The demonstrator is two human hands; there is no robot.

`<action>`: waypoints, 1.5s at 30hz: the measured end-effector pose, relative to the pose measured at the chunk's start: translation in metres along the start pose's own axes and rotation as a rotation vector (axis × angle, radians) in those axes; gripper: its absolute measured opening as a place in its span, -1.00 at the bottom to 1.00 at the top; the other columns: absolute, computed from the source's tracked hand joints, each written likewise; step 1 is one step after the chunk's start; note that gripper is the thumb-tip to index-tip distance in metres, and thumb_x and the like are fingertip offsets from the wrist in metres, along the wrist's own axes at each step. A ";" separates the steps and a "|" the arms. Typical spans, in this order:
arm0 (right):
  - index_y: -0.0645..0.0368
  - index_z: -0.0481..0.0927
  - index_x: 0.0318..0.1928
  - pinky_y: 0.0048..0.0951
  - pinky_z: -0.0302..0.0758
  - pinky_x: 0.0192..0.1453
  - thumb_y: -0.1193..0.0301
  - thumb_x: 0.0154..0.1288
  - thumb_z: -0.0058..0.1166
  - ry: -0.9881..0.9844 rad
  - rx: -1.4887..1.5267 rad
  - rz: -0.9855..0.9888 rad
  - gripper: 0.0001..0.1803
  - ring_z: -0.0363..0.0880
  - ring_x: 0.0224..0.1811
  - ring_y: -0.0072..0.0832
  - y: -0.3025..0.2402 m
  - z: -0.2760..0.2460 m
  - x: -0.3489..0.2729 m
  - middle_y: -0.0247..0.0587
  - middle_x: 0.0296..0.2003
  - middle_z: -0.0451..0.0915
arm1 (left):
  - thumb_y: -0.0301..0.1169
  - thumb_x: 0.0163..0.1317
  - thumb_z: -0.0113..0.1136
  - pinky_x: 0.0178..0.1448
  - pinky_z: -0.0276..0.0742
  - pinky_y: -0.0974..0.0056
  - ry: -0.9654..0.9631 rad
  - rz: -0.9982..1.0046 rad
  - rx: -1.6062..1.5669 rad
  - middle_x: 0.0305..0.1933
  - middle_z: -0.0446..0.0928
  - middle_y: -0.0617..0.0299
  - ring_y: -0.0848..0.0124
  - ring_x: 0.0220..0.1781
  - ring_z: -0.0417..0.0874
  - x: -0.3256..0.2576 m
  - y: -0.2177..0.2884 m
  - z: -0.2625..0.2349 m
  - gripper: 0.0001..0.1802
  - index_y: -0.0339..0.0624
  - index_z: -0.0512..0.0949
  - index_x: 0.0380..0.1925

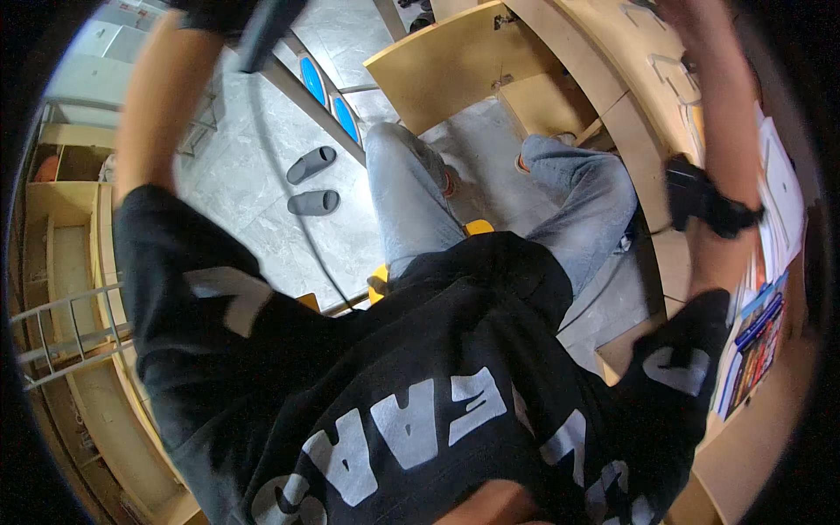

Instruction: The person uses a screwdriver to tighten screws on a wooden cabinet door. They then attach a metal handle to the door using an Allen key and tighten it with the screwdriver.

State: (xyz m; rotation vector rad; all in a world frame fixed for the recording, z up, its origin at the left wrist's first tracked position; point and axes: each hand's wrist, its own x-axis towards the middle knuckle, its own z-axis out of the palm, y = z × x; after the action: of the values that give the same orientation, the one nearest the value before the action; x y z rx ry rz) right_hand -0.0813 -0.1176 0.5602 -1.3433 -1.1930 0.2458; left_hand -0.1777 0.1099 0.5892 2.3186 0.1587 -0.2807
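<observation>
Both my arms are raised toward the top of the head view. My left forearm point(166, 96) rises at the upper left, with a black band point(203, 17) at its wrist; the hand itself lies beyond the top edge. Beside that band is a dark, elongated object point(269, 35), from which a thin black cable point(296, 206) hangs down to my lap. On the other side, a black strapped device point(710, 198) is around my right wrist. Past it, my right hand point(719, 70) is smeared and cut off by the upper edge, so its fingers and anything in them are hidden.
A wooden desk point(643, 153) curves along the right, with books and papers point(759, 324) standing on it. An open cabinet door point(468, 61) stands ahead of my knees. Grey slippers point(312, 203) lie on the tiled floor; wooden shelving point(74, 262) and a metal rail point(66, 328) line the left.
</observation>
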 end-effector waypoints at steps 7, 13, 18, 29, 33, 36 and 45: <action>0.30 0.54 -0.01 -0.73 0.18 -0.68 0.42 0.16 0.06 0.048 0.329 0.135 -0.63 0.27 -0.72 -0.73 0.129 0.056 -0.013 -0.33 -0.52 0.53 | -0.32 0.22 0.06 -0.35 0.40 0.48 0.046 0.083 -0.338 -0.42 0.54 0.33 0.55 -0.41 0.50 0.065 -0.096 0.082 -0.81 -0.17 0.58 -0.35; 0.19 0.58 -0.21 -0.68 0.22 -0.61 0.39 0.18 0.07 0.075 0.318 0.349 -0.81 0.29 -0.69 -0.78 0.260 0.090 -0.032 -0.47 -0.62 0.47 | -0.33 0.27 -0.04 -0.24 0.54 0.43 0.330 0.070 -0.968 -0.26 0.54 0.09 0.34 -0.27 0.61 0.115 -0.197 0.127 -0.68 -0.28 0.42 -0.05; 0.22 0.52 -0.13 -0.70 0.16 -0.68 0.37 0.20 0.08 0.097 0.496 0.585 -0.74 0.25 -0.71 -0.78 0.353 0.109 -0.052 -0.43 -0.55 0.46 | -0.51 0.28 -0.20 0.01 0.56 0.25 0.308 0.192 -1.425 -0.01 0.46 -0.13 0.13 -0.04 0.59 0.178 -0.261 0.154 -0.54 -0.43 0.07 0.16; 0.23 0.47 -0.24 -0.65 0.08 -0.67 0.29 0.29 0.00 0.221 0.669 0.977 -0.76 0.19 -0.74 -0.71 0.458 0.074 -0.036 -0.37 -0.57 0.41 | -0.43 0.38 -0.25 -0.04 0.59 0.10 0.520 0.219 -1.802 0.00 0.41 -0.07 0.08 -0.09 0.58 0.315 -0.331 0.213 -0.61 -0.22 0.05 0.17; 0.28 0.44 -0.14 -0.67 0.08 -0.63 0.25 0.32 -0.06 0.172 0.719 1.049 -0.68 0.17 -0.71 -0.71 0.473 0.061 -0.045 -0.35 -0.53 0.39 | -0.45 0.38 -0.27 -0.04 0.59 0.11 0.526 0.148 -1.734 0.01 0.42 -0.10 0.09 -0.08 0.57 0.331 -0.344 0.215 -0.57 -0.29 0.03 0.22; 0.26 0.43 -0.13 -0.65 0.10 -0.61 0.27 0.30 -0.07 0.207 0.853 1.085 -0.70 0.18 -0.69 -0.69 0.480 0.062 -0.058 -0.32 -0.52 0.40 | -0.45 0.38 -0.29 0.01 0.57 0.14 0.518 0.204 -1.790 0.03 0.42 -0.12 0.11 -0.05 0.56 0.347 -0.347 0.218 -0.57 -0.36 0.05 0.22; 0.27 0.37 -0.18 -0.67 0.14 -0.57 0.37 0.27 -0.06 0.544 1.090 0.920 -0.78 0.26 -0.54 -0.66 0.484 0.057 -0.061 -0.14 -0.33 0.45 | -0.43 0.39 -0.28 0.20 0.44 0.06 0.576 0.234 -1.990 0.10 0.38 -0.16 0.09 0.09 0.49 0.366 -0.342 0.223 -0.64 -0.41 0.20 0.11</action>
State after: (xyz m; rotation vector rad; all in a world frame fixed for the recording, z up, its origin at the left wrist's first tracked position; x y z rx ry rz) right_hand 0.0771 0.0163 0.1150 -0.7664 0.1558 0.9508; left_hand 0.0736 0.1937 0.1092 0.3480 0.2591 0.5123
